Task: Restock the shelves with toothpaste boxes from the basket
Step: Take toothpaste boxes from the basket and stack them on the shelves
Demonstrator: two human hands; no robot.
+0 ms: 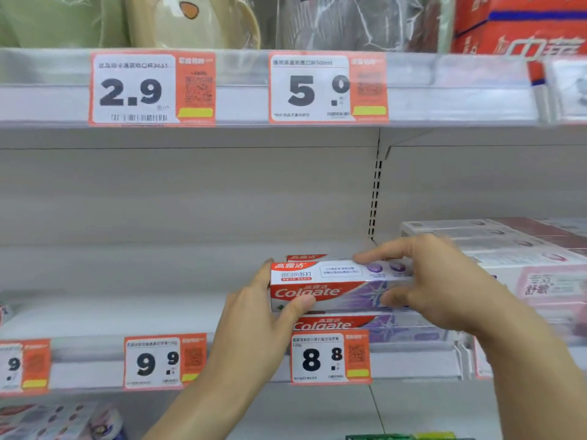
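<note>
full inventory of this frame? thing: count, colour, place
held Colgate box: 1, red, white and purple, middle shelf, atop another
lower Colgate box: 1, same colours, beneath it, above the 8.8 tag
pale boxes: a stack, white and pink, middle shelf right
price tags: 5 readable, white and orange, on the shelf rails
duck-face item: 1, cream, top shelf
red packs: red, top shelf right
left hand: grips the held box's left end
right hand: pinches its right part
</note>
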